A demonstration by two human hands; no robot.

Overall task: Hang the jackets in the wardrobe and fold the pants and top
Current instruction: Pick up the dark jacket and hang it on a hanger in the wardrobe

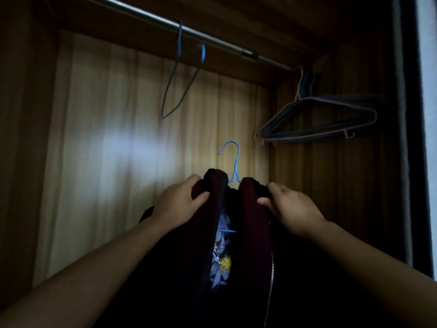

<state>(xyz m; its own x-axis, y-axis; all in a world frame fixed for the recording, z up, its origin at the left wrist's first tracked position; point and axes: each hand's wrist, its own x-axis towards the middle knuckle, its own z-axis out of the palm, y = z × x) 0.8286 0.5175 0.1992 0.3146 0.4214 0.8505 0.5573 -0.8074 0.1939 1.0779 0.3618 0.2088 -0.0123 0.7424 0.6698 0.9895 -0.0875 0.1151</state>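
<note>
- holding a dark maroon zip-front jacket [255, 235] up before the wooden wardrobe [118, 138], the person in the head view has it low in the middle of the frame, draped on a light blue plastic hanger [233, 162]
- the left hand [179, 204] grips one shoulder of the jacket, fingers curled over the dark collar edge and thumb pressed on the front of the cloth
- the right hand [292, 209] grips the other shoulder the same way, fingers curled round the fabric above the silver zip
- the hanger's hook stands upright between the two hands, just above the collar, its open side to the left; both hands are about equally near it
- the grey metal rail [212, 36] runs across the top, slanting from upper left down to the right, well above the hook; this is the relation that counts, since the hook must rise and catch over the rail
- a thin blue wire hanger [176, 79] hangs bare from the rail, above and left of the hook; a bunch of dark bare hangers [319, 117] hangs at the right end
- by my judgement the free stretch of rail between them lies almost straight above the hook, so the lift looks mostly upward and a little forward
- a patterned blue lining with a yellow sun motif [223, 260] shows in the open front; pants and top are not in view
</note>
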